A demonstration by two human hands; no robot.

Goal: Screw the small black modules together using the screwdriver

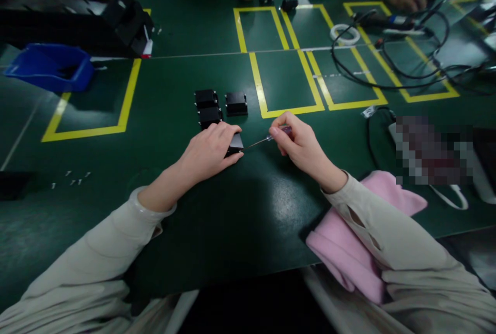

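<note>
At frame centre, the left hand (211, 150) clamps 1 small, rigid, seemingly light black block (235, 143) while right hand (300, 145) fingers pinch a thin screwdriver (267, 139).

Bare mat (217, 210) lies open nearby; black boxes (211, 106) crowd just beyond the hands.

You see dim overhead light glaring off the green table (248, 210), with edges warped, soft and one patch pixelated.

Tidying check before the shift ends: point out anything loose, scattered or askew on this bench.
Small screws lie scattered loose on the mat left of the left hand, outside any yellow box. Black cables sprawl tangled across the far-right boxes. The black blocks sit neatly.
</note>
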